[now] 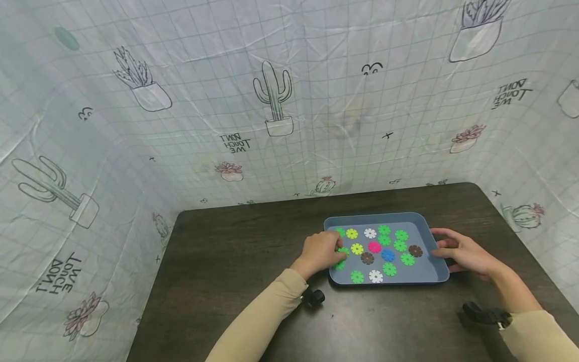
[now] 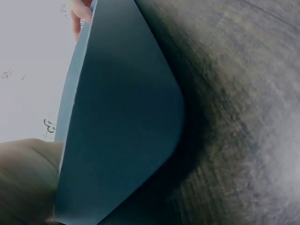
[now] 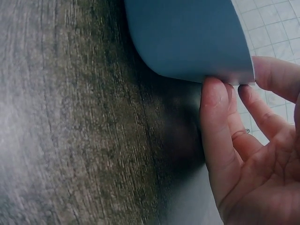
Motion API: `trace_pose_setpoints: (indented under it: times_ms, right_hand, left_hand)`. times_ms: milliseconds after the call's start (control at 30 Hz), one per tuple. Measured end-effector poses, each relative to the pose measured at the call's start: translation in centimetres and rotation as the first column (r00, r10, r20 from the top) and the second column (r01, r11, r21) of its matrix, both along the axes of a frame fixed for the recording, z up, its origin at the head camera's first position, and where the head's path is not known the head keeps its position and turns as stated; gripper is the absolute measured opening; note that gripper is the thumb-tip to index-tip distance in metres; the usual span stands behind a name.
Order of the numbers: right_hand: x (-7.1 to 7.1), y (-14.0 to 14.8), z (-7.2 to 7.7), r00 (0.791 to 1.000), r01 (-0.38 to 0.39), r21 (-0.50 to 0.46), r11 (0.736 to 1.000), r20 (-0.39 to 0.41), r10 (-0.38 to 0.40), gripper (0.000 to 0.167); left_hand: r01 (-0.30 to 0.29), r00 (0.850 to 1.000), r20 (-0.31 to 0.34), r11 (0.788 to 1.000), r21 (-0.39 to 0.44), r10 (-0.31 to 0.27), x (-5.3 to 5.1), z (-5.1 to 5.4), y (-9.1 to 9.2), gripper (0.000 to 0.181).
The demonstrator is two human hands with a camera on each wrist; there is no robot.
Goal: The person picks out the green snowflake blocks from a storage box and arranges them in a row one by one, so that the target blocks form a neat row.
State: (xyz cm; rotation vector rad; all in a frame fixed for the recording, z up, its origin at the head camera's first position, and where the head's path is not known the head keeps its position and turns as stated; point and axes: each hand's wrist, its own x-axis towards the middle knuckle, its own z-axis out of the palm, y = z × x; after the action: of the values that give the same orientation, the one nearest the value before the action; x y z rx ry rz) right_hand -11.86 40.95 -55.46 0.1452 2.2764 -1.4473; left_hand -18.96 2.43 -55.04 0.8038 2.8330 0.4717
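Note:
A shallow blue-grey tray (image 1: 425,274) rests on the dark table, holding several notched snowflake discs. My left hand (image 1: 320,254) reaches over the tray's left rim, its curled fingers and thumb around a green snowflake disc (image 1: 345,251); in the left wrist view the tray wall (image 2: 122,108) hides the fingertips. At the opposite end, my right hand (image 1: 466,254) grips the tray's rim. The right wrist view shows that hand (image 3: 258,145) with its thumb over the rim and other fingers against the outer wall (image 3: 192,42).
Among the discs are a pink disc (image 1: 374,247), a blue disc (image 1: 388,255), a yellow disc (image 1: 357,249), a white disc (image 1: 375,276) and a brown disc (image 1: 367,258). Behind the table (image 1: 226,261) hangs a cactus-printed cloth (image 1: 316,100), which also covers both sides.

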Motion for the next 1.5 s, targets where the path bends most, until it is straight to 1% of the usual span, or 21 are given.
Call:
trace_pose_setpoints:
  times_ms: [67,167,233,300,367,433,533,600,667,733,800,867,933,1100,1200,1267,1500]
  right_hand:
    - [0.0,0.1,0.1,1.000,0.008,-0.001,1.000,0.006,-0.008,0.080]
    - [0.0,0.1,0.1,1.000,-0.002,-0.008,1.000,0.001,0.002,0.079]
    - [-0.1,0.2,0.1,1.000,0.006,-0.003,1.000,0.007,-0.006,0.079]
    - [0.0,0.1,0.1,1.000,0.001,0.003,1.000,0.005,-0.001,0.079]
    - [-0.1,0.1,0.2,1.000,0.005,0.012,1.000,0.012,-0.005,0.080]
    - [0.0,0.0,0.3,1.000,0.006,0.016,1.000,0.015,-0.006,0.080]
    - [0.0,-0.1,0.4,1.000,0.004,0.014,1.000,0.012,-0.004,0.081]
    - [0.0,-0.1,0.4,1.000,0.003,0.013,1.000,0.008,-0.003,0.082]
    - [0.0,0.0,0.3,1.000,0.002,0.012,1.000,0.006,-0.002,0.081]
    - [0.0,0.1,0.2,1.000,0.002,0.009,1.000,0.007,-0.002,0.080]
    - [0.0,0.2,0.1,1.000,0.001,0.010,1.000,0.008,-0.001,0.079]
    - [-0.1,0.2,0.1,1.000,0.000,0.008,1.000,0.009,0.000,0.079]
    - [-0.1,0.2,0.1,1.000,0.001,0.009,1.000,0.012,-0.001,0.079]
    - [-0.1,0.2,0.1,1.000,0.002,0.016,1.000,0.019,-0.002,0.079]
    - [-0.1,0.1,0.1,1.000,0.004,0.009,1.000,0.021,-0.004,0.079]
    - [0.0,0.1,0.1,1.000,0.003,0.002,1.000,0.021,-0.003,0.078]
    - [0.0,0.3,-0.1,1.000,-0.003,-0.020,1.000,0.011,0.003,0.076]
  left_hand:
    - [-0.008,1.000,0.007,0.999,0.052,0.008,0.1,0.0,-0.2,0.018]
    - [-0.021,1.000,0.003,0.992,0.124,0.021,0.2,0.0,-0.4,0.014]
    - [-0.040,0.999,0.005,0.983,0.178,0.039,0.2,-0.1,-0.6,0.012]
    - [-0.071,0.997,0.012,0.968,0.242,0.071,0.1,-0.1,-0.9,0.011]
    - [-0.112,0.994,0.034,0.940,0.321,0.107,0.0,0.0,-1.3,0.010]
    - [-0.153,0.988,0.054,0.904,0.398,0.144,-0.2,0.2,-1.9,0.011]
    - [-0.225,0.974,0.102,0.833,0.506,0.201,-0.7,0.6,-3.1,0.012]
    - [-0.270,0.962,0.119,0.787,0.555,0.246,-1.2,0.8,-3.9,0.012]
    - [-0.313,0.947,0.138,0.751,0.581,0.289,-1.7,1.0,-4.8,0.013]
    - [-0.348,0.933,0.145,0.730,0.588,0.328,-2.0,1.0,-5.5,0.014]
    - [-0.375,0.921,0.142,0.725,0.578,0.364,-2.3,0.9,-6.1,0.014]
    - [-0.400,0.910,0.140,0.731,0.553,0.391,-2.4,0.7,-6.5,0.014]
    - [-0.410,0.905,0.134,0.741,0.531,0.405,-2.5,0.3,-6.8,0.014]
    - [-0.420,0.904,0.141,0.774,0.474,0.404,-2.7,-0.7,-6.9,0.016]
    - [-0.425,0.904,0.156,0.789,0.444,0.399,-2.7,-1.1,-6.7,0.017]
    - [-0.429,0.902,0.160,0.794,0.430,0.401,-2.7,-1.2,-6.5,0.016]
    - [-0.449,0.893,0.170,0.804,0.389,0.417,-2.6,-1.3,-6.2,0.013]
